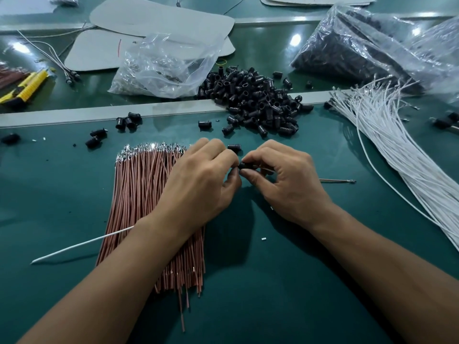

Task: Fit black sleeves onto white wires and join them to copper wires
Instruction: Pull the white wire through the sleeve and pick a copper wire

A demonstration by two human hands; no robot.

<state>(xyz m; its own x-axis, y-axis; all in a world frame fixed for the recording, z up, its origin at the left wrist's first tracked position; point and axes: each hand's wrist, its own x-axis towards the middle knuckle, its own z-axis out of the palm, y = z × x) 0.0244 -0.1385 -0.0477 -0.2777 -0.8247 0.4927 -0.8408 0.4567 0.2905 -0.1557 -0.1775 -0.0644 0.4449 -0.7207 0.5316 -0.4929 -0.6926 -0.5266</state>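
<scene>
Two hands met mid-frame above the green tabletop (49, 194), and each grip was pinched on one small black sleeve (242, 166), the left hand (203, 175) at its left end and the right hand (285, 177) at its right. A white wire (82, 243) trailed toward the lower left from under the left forearm, so its long axis probably ran into the left grip, though the end was hidden. A copper wire (337, 180) lay level just right of the right hand, its terminal pointing away from the sleeve.
</scene>
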